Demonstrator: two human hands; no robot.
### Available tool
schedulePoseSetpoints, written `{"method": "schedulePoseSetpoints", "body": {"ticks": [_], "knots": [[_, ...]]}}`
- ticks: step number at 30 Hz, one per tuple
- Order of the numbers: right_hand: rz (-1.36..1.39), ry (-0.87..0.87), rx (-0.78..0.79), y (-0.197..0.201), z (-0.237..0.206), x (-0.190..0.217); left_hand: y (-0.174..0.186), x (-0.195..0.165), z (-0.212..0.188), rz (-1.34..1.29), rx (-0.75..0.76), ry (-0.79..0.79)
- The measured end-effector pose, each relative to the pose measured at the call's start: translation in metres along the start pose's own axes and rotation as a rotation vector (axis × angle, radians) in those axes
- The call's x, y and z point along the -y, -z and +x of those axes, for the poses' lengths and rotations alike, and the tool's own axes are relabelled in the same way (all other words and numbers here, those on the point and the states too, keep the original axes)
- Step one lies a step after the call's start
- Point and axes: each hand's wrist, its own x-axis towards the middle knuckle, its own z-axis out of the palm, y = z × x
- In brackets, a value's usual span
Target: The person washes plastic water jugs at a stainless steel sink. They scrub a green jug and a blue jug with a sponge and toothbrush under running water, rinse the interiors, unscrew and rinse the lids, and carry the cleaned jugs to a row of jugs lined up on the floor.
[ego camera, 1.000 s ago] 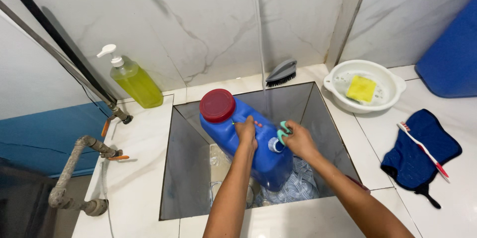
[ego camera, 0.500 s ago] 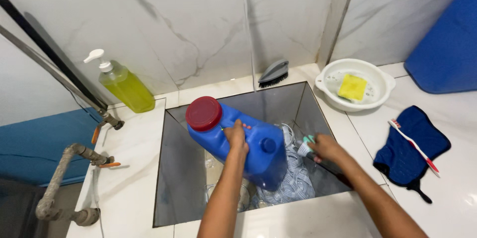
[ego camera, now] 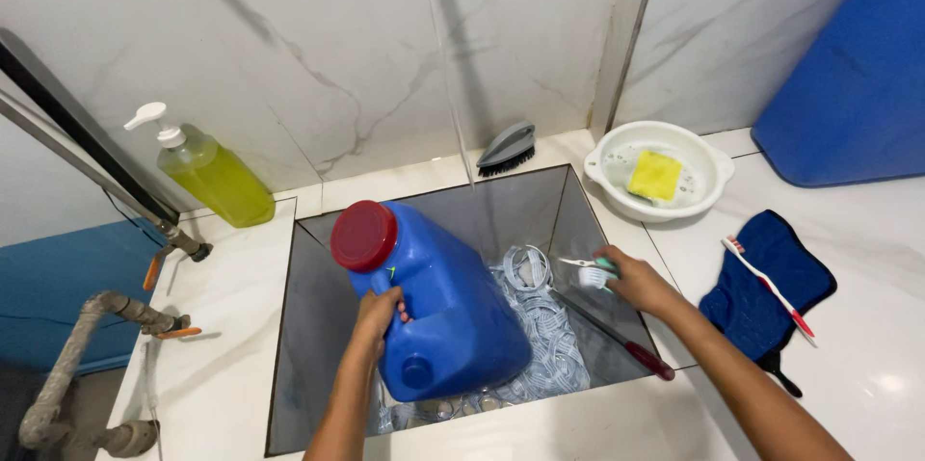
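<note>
**Blue jug held tilted in a sunken steel sink**

A white marble-look counter (ego camera: 222,326) runs under white veined wall tiles, with a square stainless-steel sink (ego camera: 308,326) sunk into it. On the counter stand a clear pump bottle of yellow-green liquid (ego camera: 210,177), a grey scrubbing brush (ego camera: 508,148) and a white plastic bowl (ego camera: 617,148) holding a yellow sponge (ego camera: 655,175). A dark blue cloth (ego camera: 771,283) lies to the right with a red-and-white toothbrush (ego camera: 768,286) on it. Grey pipes with orange-handled taps (ego camera: 145,312) sit at the left edge.

The large blue plastic jug with a red screw cap (ego camera: 434,307) lies tilted inside the sink, cap towards the upper left, over a pile of clear plastic pieces (ego camera: 549,345). The left hand (ego camera: 378,318) has its fingers curled tight around the jug's handle. The right hand (ego camera: 636,283) is apart from the jug, at the sink's right rim, fingers pinched on a small teal-and-white brush (ego camera: 593,273) whose bristles point towards the jug.
</note>
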Motion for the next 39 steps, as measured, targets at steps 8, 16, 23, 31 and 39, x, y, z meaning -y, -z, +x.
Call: {"method": "schedulePoseSetpoints", "body": {"ticks": [8, 16, 23, 31, 39], "knots": [[0.243, -0.132, 0.064, 0.010, 0.007, 0.023, -0.006, -0.023, -0.010, 0.366, 0.195, 0.016], [-0.260, -0.170, 0.033, 0.025, -0.003, 0.040, -0.032, -0.042, -0.032, 0.679, 0.388, -0.116], [-0.393, -0.327, -0.003, 0.016, -0.021, -0.039, -0.067, -0.055, -0.053, 0.919, 0.429, -0.258], [-0.299, -0.281, -0.288, 0.082, 0.077, -0.055, -0.107, -0.057, -0.060, 1.226, 0.259, -0.685], [-0.109, -0.416, -0.286, 0.071, 0.176, -0.028, -0.134, -0.062, -0.075, 1.288, 0.268, -0.632]]}}
